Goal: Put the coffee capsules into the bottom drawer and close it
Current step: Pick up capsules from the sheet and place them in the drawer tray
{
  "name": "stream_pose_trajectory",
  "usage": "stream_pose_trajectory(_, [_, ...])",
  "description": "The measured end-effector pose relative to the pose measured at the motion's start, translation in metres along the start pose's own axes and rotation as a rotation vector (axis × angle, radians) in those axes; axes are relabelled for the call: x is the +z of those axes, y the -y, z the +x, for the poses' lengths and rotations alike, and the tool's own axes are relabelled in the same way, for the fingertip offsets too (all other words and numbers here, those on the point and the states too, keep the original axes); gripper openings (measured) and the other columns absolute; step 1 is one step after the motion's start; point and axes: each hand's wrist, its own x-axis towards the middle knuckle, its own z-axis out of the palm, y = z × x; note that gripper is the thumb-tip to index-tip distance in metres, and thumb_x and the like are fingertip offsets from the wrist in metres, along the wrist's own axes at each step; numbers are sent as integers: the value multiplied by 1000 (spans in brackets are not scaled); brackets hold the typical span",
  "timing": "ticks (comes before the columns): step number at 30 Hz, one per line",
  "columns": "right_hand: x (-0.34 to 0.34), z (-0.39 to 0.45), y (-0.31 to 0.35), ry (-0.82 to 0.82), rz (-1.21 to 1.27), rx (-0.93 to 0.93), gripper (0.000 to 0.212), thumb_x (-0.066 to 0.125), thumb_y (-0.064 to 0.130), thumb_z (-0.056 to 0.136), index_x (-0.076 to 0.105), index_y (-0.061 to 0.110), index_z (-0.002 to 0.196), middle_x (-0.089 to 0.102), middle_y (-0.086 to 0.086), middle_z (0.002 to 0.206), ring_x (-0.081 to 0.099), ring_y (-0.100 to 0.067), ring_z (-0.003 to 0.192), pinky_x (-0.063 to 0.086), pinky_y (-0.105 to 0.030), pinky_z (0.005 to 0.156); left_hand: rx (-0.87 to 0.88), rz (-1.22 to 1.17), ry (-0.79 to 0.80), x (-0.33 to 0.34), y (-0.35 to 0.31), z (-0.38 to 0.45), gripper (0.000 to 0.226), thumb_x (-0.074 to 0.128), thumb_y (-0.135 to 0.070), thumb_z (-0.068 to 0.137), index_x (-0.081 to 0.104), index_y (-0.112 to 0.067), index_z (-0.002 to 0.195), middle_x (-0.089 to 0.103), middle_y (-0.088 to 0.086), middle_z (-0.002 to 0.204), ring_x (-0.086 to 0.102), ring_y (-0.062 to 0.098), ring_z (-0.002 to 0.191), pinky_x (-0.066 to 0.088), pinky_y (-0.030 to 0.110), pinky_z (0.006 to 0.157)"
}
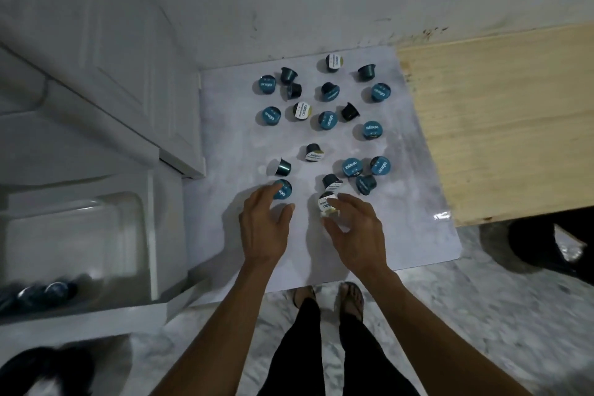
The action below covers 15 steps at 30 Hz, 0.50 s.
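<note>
Several coffee capsules, most with blue lids [328,120] and a few with white lids, lie scattered on a pale mat [408,209] on the floor. My left hand [265,228] is spread open, its fingertips touching a blue-lidded capsule [283,189] at the mat's near side. My right hand [358,233] pinches a white-lidded capsule [326,205] between thumb and fingers. The white bottom drawer [154,235] stands pulled open at the left. A few dark capsules [51,291] lie in its near corner.
The white drawer unit [128,74] rises behind the open drawer. A light wooden board [498,125] lies right of the mat. Dark objects sit at the right edge [540,244] and lower left [41,370]. My sandalled feet [324,297] stand at the mat's near edge.
</note>
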Motion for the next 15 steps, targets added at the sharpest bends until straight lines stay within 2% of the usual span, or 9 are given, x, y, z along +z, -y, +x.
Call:
stream_pose_trajectory(6, [16,3,-22,-67,-85,-98,31,72,28,83,71,15,111,69,-4,118,62,-27,105,53,-41,85,45,46,-109,15,12,4,33,74,-27,83,66,-11,111,70,10,110,64,30,100,54,51,82])
stream_pose_trajectory(12, [24,12,-25,-163,-75,-139,22,75,31,84,74,18,101,73,2,109,64,-23,95,51,-38,76,99,67,-225,24,13,8,30,80,-22,80,68,-6,102,72,11,102,65,29,94,54,48,77])
stream_pose_trajectory(15, [25,12,-25,-184,-55,-144,22,76,32,83,74,16,99,73,2,106,63,-22,94,50,-34,77,105,53,-247,27,15,8,31,81,-22,79,68,-5,101,72,11,101,65,28,93,55,48,78])
